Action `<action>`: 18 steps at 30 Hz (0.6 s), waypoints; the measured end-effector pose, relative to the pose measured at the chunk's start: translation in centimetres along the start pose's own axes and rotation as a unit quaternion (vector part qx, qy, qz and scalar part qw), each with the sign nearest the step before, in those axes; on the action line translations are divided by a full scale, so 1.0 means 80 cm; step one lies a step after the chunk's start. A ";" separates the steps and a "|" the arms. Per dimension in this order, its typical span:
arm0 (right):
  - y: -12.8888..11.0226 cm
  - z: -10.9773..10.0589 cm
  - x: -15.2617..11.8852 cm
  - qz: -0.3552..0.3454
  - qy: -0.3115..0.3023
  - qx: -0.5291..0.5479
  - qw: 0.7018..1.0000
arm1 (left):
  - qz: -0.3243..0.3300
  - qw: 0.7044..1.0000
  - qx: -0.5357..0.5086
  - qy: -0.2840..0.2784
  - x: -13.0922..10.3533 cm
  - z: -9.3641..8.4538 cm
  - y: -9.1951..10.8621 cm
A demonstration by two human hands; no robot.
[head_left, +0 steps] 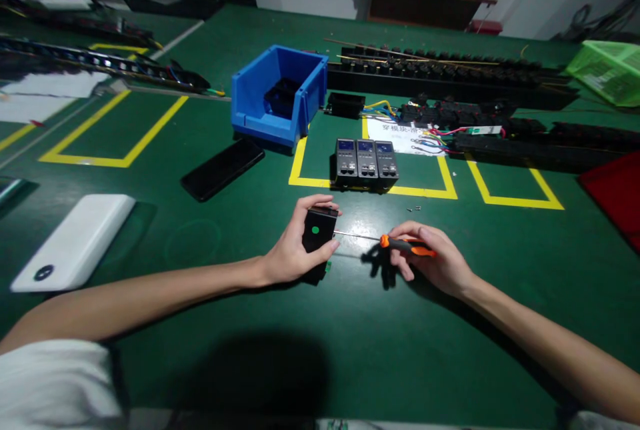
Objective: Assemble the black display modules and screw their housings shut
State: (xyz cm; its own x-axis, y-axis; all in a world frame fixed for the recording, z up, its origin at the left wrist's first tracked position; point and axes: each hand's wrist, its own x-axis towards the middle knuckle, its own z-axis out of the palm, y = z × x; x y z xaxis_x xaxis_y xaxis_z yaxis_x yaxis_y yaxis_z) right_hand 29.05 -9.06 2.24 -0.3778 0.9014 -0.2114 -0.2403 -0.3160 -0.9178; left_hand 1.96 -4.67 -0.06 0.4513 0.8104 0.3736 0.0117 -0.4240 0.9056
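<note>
My left hand (295, 243) is closed around a black module (320, 220) with a green round dot, fingers along its far edge and thumb across the near side. A bit of green shows at the module's lower edge. In my right hand (435, 257) is a screwdriver (407, 245) with an orange and black handle. Its thin shaft points left, and the tip meets the module's right side; I cannot make out the exact contact. Tiny screws (414, 209) lie on the table beyond the right hand. Three similar black modules (367, 160) stand side by side farther back.
A blue bin (263, 120) holding black parts stands behind the left hand. A black phone (223, 170) and a white power bank (75, 240) lie to the left. Wired black strips (450, 113) stretch across the back right, near a green basket (607, 70) and a red object (613, 190).
</note>
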 end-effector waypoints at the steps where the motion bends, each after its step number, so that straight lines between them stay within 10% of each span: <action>1: -0.004 0.002 0.001 0.047 -0.015 0.031 0.998 | 0.014 1.000 0.028 0.000 0.001 -0.001 0.001; 6: -0.016 0.003 0.005 0.166 -0.043 0.074 0.982 | 0.049 0.991 0.125 -0.015 0.003 -0.005 0.007; 18: -0.008 0.005 -0.004 0.099 0.008 -0.165 0.981 | -0.055 0.988 0.139 -0.031 0.002 -0.002 0.019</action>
State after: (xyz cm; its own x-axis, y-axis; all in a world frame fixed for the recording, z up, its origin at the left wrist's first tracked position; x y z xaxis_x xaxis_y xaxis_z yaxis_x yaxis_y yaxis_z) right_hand 28.99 -9.27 3.06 -0.3722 0.8381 -0.3987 0.1397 -0.3741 -0.9168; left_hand 1.94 -5.13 1.39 0.4869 0.8354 0.2551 0.3054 -0.4365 0.8463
